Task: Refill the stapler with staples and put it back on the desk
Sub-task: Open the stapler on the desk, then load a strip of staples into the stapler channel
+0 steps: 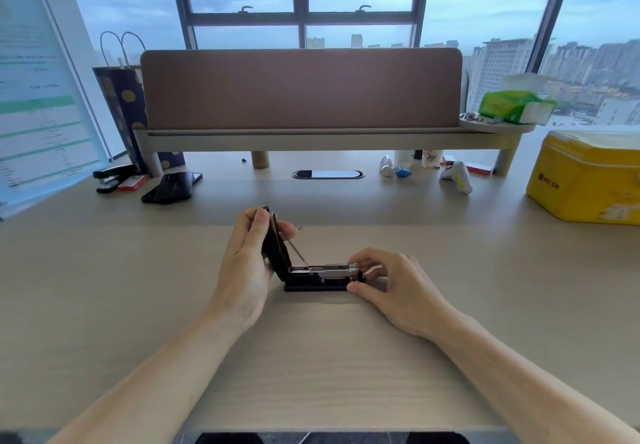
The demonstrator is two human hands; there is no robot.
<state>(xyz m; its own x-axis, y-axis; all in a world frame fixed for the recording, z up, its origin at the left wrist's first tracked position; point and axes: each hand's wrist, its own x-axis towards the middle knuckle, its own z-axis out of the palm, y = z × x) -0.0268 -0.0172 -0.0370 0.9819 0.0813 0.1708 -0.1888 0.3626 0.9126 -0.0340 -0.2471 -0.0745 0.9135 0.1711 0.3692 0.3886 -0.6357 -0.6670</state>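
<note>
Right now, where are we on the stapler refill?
Done: the stapler sits on the desk with its lid swung open, held up by the left hand. In hand: the right hand works at the front of the exposed metal magazine; I cannot tell whether staples are seated yet. Left: close the lid and let go. A red box sits far left.

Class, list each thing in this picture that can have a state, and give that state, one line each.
stapler: on the desk, lid swung open, metal channel showing
left hand: holds the lid up
right hand: fingers at the stapler's front end
second stapler: closed, untouched
phone: lying flat
yellow tin: lid on
</note>
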